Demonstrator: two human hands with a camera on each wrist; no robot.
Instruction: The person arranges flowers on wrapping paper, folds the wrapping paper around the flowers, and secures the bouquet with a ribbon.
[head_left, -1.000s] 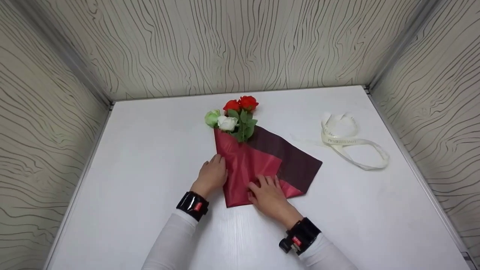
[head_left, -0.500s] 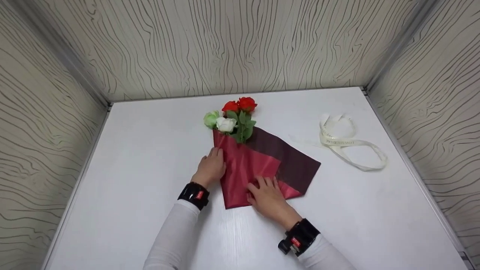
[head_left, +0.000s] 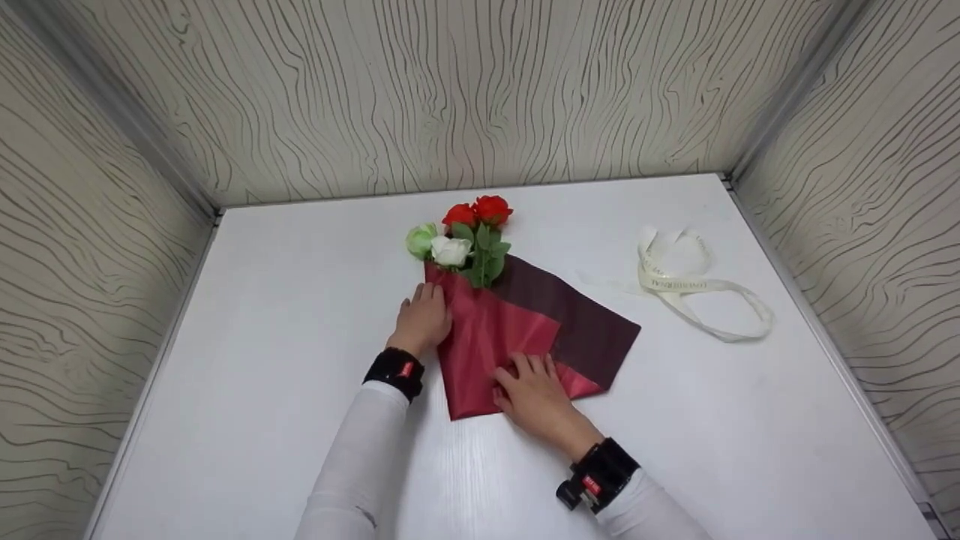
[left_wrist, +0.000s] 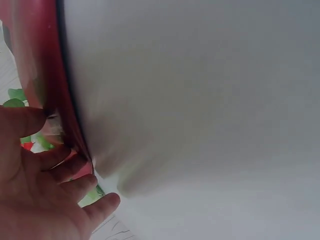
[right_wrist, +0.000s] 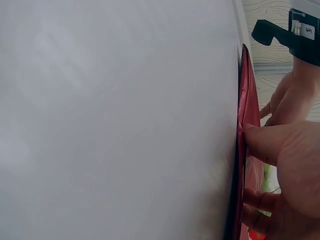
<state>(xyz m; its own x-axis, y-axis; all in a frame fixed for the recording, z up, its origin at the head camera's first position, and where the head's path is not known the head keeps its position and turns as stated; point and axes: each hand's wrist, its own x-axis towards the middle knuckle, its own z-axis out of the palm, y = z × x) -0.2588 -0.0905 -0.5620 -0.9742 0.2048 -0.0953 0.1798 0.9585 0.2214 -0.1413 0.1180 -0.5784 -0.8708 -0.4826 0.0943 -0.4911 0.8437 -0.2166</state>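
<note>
A bouquet of two red roses (head_left: pixel 493 210), a white rose (head_left: pixel 451 251) and a pale green flower (head_left: pixel 421 241) lies partly wrapped in wrapping paper (head_left: pixel 480 337). The paper is glossy red on one face and dark maroon on the other. Along the paper's left fold, just below the flowers, my left hand (head_left: pixel 424 321) rests with loosely bent fingers; the left wrist view has its thumb and fingertips touching the red edge. Near the lower middle, my right hand (head_left: pixel 536 394) presses the red flap with spread fingers. Stems are hidden inside the paper.
A cream ribbon (head_left: pixel 690 285) with printed lettering lies in loose loops on the right of the white table (head_left: pixel 285 300). Wood-grain panels (head_left: pixel 450 97) stand behind the table and along both sides.
My left hand has slid up the paper's left edge toward the flowers. The right hand stays in place on the flap. Ribbon and bouquet lie as before.
</note>
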